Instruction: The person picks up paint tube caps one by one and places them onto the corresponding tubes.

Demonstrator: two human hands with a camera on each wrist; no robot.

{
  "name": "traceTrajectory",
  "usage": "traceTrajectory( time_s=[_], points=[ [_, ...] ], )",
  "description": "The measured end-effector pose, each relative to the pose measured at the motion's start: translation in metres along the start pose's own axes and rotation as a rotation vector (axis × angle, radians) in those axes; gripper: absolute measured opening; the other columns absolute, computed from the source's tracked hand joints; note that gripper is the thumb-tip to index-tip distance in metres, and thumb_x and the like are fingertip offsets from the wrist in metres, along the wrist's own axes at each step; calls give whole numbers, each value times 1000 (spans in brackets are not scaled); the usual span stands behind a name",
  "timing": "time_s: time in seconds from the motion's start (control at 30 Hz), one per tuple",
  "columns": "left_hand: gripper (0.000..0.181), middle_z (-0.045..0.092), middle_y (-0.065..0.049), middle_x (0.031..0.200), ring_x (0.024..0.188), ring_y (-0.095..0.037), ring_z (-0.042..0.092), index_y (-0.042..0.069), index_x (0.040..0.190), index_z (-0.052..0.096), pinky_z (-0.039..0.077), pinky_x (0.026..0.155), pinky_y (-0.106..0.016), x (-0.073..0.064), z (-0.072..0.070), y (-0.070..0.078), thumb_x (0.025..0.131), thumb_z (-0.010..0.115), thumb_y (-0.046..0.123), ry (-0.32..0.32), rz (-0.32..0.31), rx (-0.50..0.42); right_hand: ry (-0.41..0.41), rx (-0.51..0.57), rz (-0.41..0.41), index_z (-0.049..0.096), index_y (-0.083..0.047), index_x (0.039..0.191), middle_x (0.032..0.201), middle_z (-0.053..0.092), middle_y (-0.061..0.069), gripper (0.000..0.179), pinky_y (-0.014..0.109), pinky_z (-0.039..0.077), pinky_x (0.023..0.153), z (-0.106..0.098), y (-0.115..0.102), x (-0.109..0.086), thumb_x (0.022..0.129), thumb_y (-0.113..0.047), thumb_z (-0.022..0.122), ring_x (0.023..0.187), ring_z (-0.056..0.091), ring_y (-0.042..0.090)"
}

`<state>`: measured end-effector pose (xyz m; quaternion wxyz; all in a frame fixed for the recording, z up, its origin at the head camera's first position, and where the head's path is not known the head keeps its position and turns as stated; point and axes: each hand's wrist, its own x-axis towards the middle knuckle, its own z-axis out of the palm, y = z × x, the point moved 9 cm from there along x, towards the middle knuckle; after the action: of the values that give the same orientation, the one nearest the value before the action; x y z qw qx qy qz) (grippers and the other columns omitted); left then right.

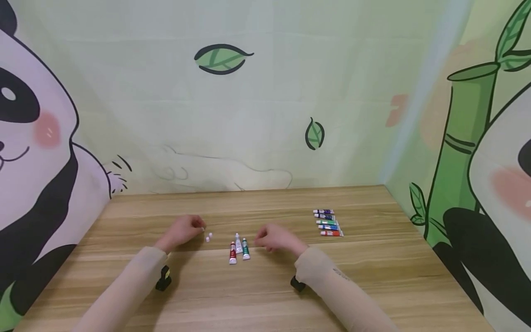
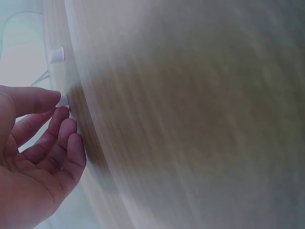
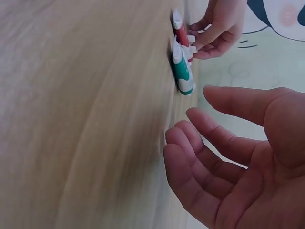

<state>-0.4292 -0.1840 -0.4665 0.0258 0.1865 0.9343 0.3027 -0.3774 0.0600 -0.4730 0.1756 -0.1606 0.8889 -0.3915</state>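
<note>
At the left of the table, my left hand (image 1: 186, 229) pinches a small white cap (image 2: 62, 101) between thumb and forefinger, just above the wood. Two more white caps, one of them nearer me (image 1: 208, 239), lie to the right of its fingertips. Three small paint tubes lie close together between the hands: a red tube (image 1: 233, 254), a whitish tube (image 1: 238, 244) and a green tube (image 1: 246, 250), nozzle ends pointing away from me. My right hand (image 1: 275, 237) hovers right of the green tube, fingers loosely bent and apart from the thumb, holding nothing.
Several more paint tubes, with an orange-red tube (image 1: 330, 233) nearest me, lie in a column at the right on the wooden table (image 1: 257, 299). A printed cloth backdrop (image 1: 265, 106) with pandas, leaves and bamboo rises behind the table's far edge.
</note>
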Motion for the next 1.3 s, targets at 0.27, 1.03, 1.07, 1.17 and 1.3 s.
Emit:
traceTrajectory(
  time_s=[0.27,1.03,1.07,1.17,1.3],
  points=[
    [7,70,-9,88,84,-23,64,-2,94,70,52,79,-42,-2,1,0,89,67,2,21,66,-1,8,-40,4,69,-12,80,58,52,-4,19,22,38,45,11,-3,8,91,-25,76,48,43,9],
    [7,69,-9,85,82,-22,63,-3,92,70,51,77,-41,-9,-2,4,88,68,2,38,57,-6,48,-198,55,60,-16,58,50,44,-9,33,23,30,42,28,-19,19,81,-24,82,45,37,7],
    [7,69,-9,86,82,-22,63,-3,92,69,51,77,-41,-9,-3,4,88,68,2,37,60,-7,50,-198,61,56,-16,55,49,42,-10,37,23,29,42,28,-19,19,81,-24,82,44,35,7],
    [6,68,-9,85,81,-22,61,-3,92,69,51,77,-41,-9,-2,4,87,68,1,34,56,-10,52,-201,71,45,-18,51,46,36,-10,47,23,26,40,27,-19,19,81,-23,80,42,32,7],
    [5,67,-7,83,79,-20,59,-2,90,69,49,75,-40,-8,-2,3,86,68,0,35,62,3,50,-202,73,40,-20,49,44,34,-11,51,23,24,40,26,-19,18,81,-21,79,41,30,6]
  ],
)
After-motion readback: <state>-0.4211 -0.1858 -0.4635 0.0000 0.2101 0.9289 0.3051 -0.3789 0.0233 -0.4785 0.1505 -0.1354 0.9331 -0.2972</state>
